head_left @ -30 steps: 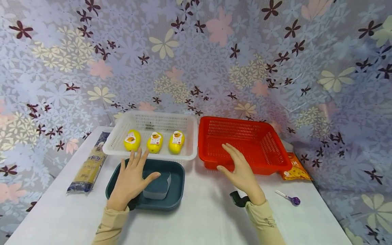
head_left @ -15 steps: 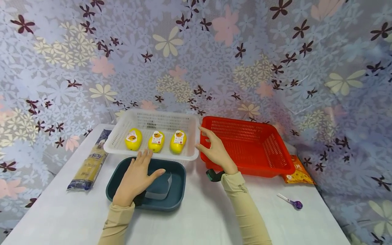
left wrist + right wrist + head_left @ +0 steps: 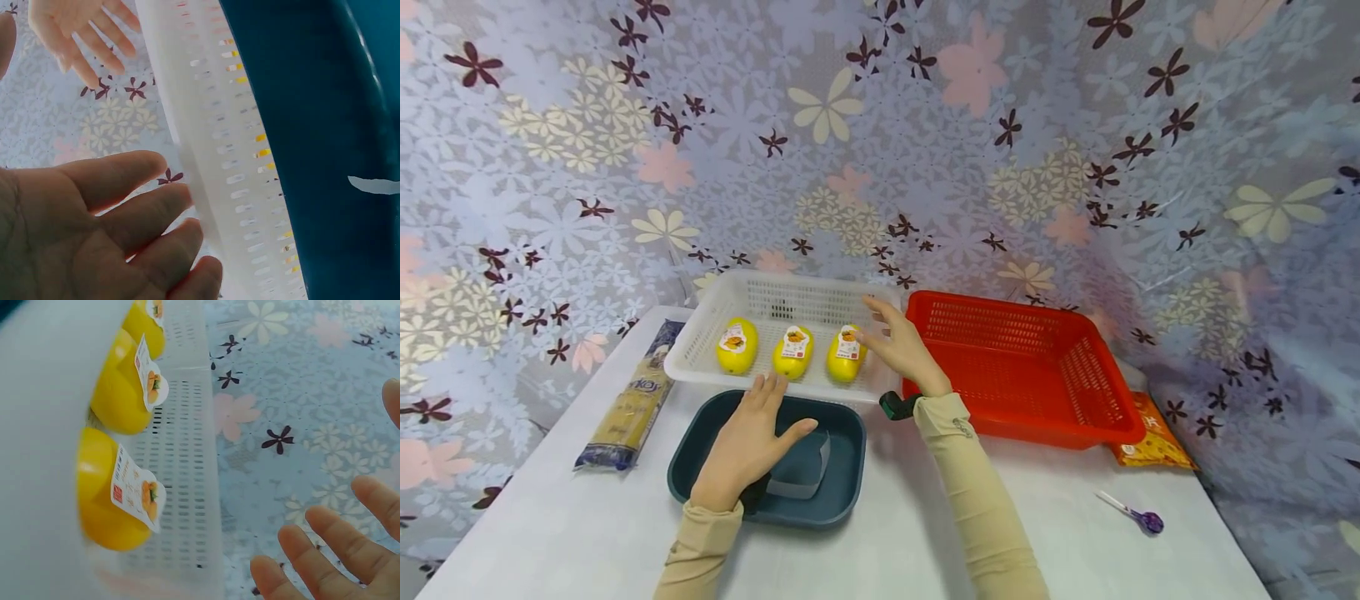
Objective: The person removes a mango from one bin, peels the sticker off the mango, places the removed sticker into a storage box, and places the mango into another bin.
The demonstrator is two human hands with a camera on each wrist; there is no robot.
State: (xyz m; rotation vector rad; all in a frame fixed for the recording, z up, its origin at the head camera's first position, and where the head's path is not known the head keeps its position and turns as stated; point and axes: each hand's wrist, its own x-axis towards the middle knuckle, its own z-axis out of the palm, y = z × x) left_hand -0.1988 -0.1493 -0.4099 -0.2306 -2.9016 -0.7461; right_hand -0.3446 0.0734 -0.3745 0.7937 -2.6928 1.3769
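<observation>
My right hand (image 3: 906, 346) reaches over the right end of the white basket (image 3: 820, 392). Its fingers are spread and loosely bent, close over the rightmost yellow fruit (image 3: 844, 367), and hold nothing. The middle fruit (image 3: 791, 365) and the left one (image 3: 735, 360) lie in the same basket; all are smooth, oval, mango-like, with white labels. In the right wrist view the fingers (image 3: 337, 547) stand apart from the fruits. My left hand (image 3: 747, 446) hovers palm down over the dark teal tub (image 3: 846, 479), fingers extended, holding nothing; a pale curved strip (image 3: 801, 490) shows inside the tub.
A red basket (image 3: 1037, 429) stands to the right of the white one. Behind its right corner lies an orange snack bag (image 3: 1153, 437), with a purple lollipop (image 3: 1138, 517) nearer the front. On the left is a long pasta packet (image 3: 632, 404). A flowered cloth hangs behind.
My right hand has moved left from the red basket to over the white basket's right end. My left hand stays over the tub, and the view has shifted slightly.
</observation>
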